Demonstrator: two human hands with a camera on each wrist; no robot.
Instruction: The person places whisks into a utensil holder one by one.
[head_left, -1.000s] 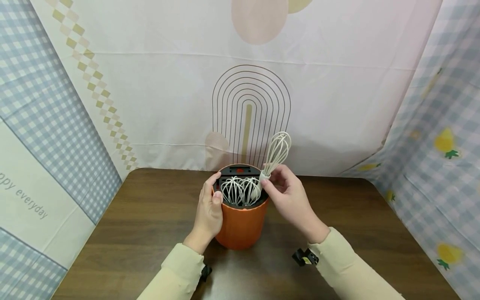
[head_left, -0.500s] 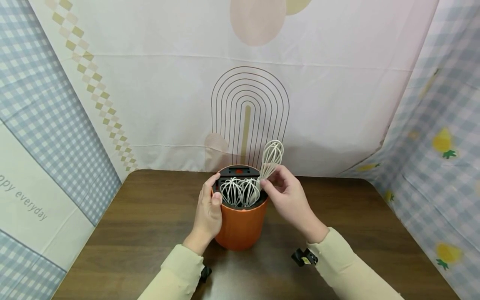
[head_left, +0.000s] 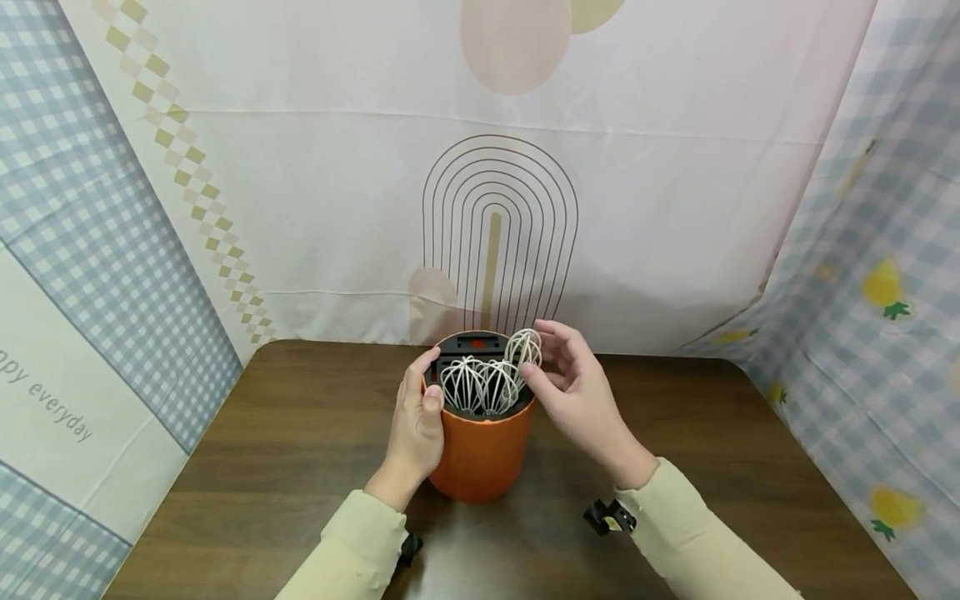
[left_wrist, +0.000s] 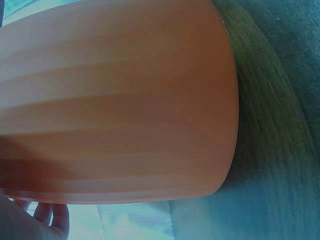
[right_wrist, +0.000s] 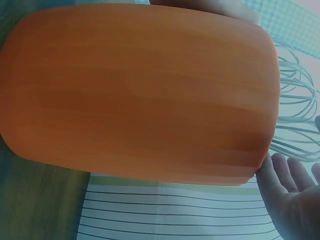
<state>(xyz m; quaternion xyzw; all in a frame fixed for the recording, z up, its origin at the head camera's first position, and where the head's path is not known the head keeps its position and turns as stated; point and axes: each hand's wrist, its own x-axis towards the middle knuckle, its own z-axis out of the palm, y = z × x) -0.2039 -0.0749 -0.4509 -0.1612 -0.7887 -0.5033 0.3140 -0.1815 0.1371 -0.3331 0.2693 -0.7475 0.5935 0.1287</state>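
Observation:
An orange utensil holder (head_left: 480, 458) with a black slotted top (head_left: 471, 346) stands upright on the table. My left hand (head_left: 416, 417) grips its left side at the rim, thumb toward the front. Two white-wired whisks (head_left: 480, 385) stand side by side in it, heads up. Behind them on the right is a third whisk (head_left: 523, 346), its head just above the rim and its handle hidden inside. My right hand (head_left: 573, 383) is at this whisk's right side, thumb and fingers spread apart around the wires. In the right wrist view, the right hand's fingers (right_wrist: 282, 175) look loosely extended beside the rim.
The brown wooden table (head_left: 300, 450) surrounds the holder. A white patterned cloth (head_left: 337, 208) hangs behind it, with blue checked cloths (head_left: 847, 375) at both sides. A small black device (head_left: 611, 515) is on the right sleeve.
The third whisk has sunk down into the utensil holder, from well above the rim to only its head showing. The right hand's fingers have loosened and spread; the left hand stays in place.

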